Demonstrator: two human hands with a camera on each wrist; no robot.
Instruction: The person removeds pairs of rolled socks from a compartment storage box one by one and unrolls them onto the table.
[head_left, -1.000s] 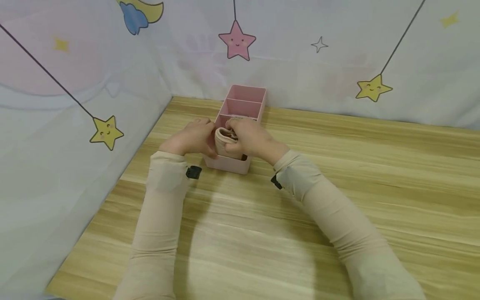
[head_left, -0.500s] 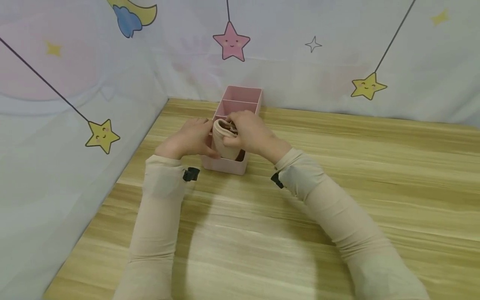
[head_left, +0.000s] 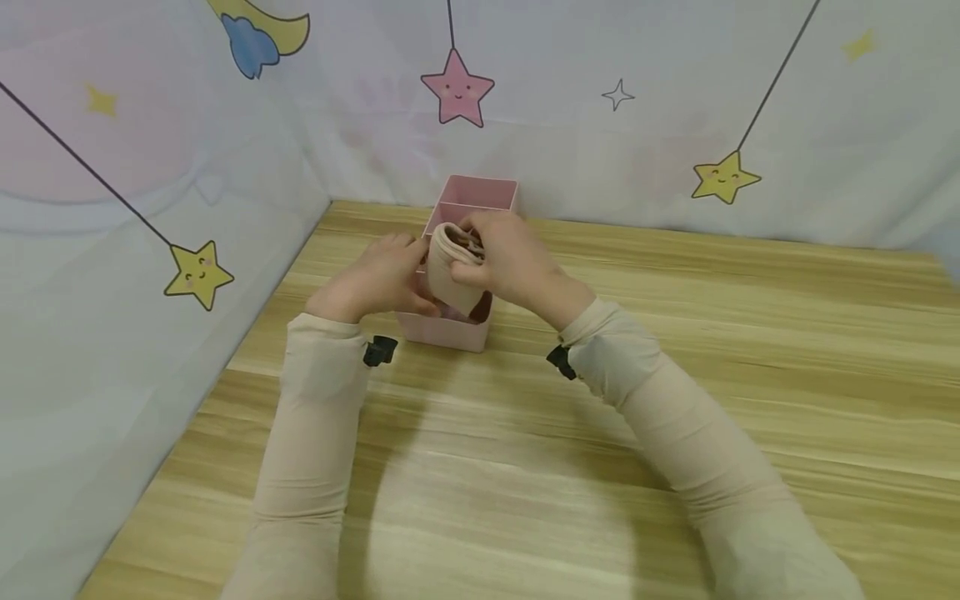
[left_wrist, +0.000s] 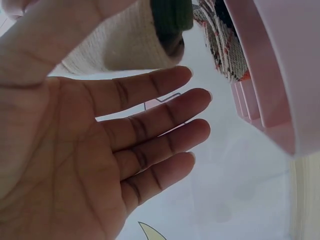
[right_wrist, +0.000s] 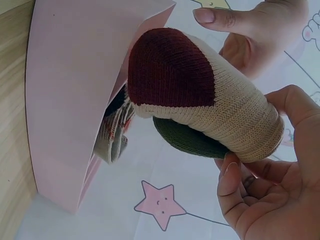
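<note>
Right wrist view: right hand (right_wrist: 272,165) fingers grasping rolled sock (right_wrist: 200,100) over pink box (right_wrist: 65,100); left hand (left_wrist: 75,150) fingers released beside it.

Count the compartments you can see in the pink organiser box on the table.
2: the far one empty, the near one below the lifted sock roll. The hands may hide another between them.

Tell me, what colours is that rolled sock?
The rolled sock is cream with dark red and olive-green ends, clearest in the right wrist view.

Rolled beige socks (head_left: 452,268) above pink organizer (head_left: 447,330)
</note>
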